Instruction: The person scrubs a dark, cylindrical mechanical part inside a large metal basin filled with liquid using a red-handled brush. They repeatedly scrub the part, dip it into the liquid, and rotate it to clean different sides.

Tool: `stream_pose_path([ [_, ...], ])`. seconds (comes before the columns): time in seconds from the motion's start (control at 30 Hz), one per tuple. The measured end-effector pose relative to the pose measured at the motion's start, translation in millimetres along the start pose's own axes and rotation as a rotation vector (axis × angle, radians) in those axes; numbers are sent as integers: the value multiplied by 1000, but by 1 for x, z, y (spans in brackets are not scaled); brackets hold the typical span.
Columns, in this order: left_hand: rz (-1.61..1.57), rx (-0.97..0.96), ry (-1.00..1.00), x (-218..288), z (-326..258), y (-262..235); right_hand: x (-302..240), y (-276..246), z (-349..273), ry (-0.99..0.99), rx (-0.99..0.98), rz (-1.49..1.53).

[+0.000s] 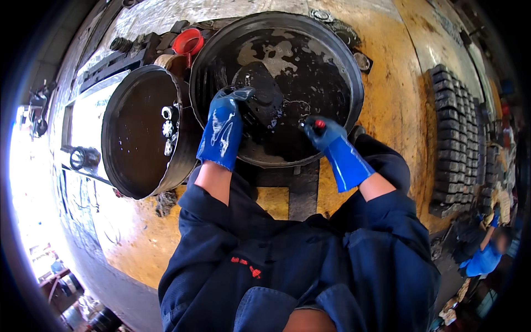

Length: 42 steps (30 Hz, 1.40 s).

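Note:
A large round metal basin (354, 72) of dark, foamy liquid stands in front of me. In it a dark, oily part (265, 91), flat and roughly plate-shaped, rises out of the liquid, tilted. My left hand (225, 108), in a wet blue rubber glove, grips its upper left edge. Over the basin's near right side my right hand (326, 135), gloved alike, is closed round a tool handle with a red end (319, 124). The tool's other end is hard to make out against the dark liquid, so its kind does not show.
A second round tub (176, 149) of brown liquid stands at left, small metal parts (167, 130) at its inner wall. Behind it sit a red funnel (188, 41) and a glass jar (84, 158). Stacked dark blocks (453, 138) lie right; another person (484, 257) works far right.

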<state>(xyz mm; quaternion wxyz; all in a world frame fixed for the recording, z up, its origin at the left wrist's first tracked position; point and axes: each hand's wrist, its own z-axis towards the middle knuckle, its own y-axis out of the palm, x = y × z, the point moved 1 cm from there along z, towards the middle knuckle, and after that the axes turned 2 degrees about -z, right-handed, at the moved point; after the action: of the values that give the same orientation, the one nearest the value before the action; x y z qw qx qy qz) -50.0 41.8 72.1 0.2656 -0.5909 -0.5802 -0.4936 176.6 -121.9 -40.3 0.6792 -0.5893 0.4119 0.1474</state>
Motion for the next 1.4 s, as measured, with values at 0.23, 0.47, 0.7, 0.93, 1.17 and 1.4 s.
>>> stream_pose_path([
  [0.23, -32, -27, 53, -13, -5, -13, -10, 7, -26, -130, 130, -319],
  [0.47, 168, 26, 24, -28, 2, -31, -15, 8, -15, 66, -84, -660],
  [0.7, 227, -57, -34, -27, -16, -42, -13, 9, -13, 64, -108, -705],
  [0.93, 398, -39, -55, -13, -23, -34, -15, 8, -12, 50, -129, -721],
  [1.17, 447, -45, -40, -27, -11, -36, -22, 7, -14, 73, -143, -765],
  [1.4, 441, -103, -21, -22, -12, -35, -17, 7, -16, 68, -101, -704],
])
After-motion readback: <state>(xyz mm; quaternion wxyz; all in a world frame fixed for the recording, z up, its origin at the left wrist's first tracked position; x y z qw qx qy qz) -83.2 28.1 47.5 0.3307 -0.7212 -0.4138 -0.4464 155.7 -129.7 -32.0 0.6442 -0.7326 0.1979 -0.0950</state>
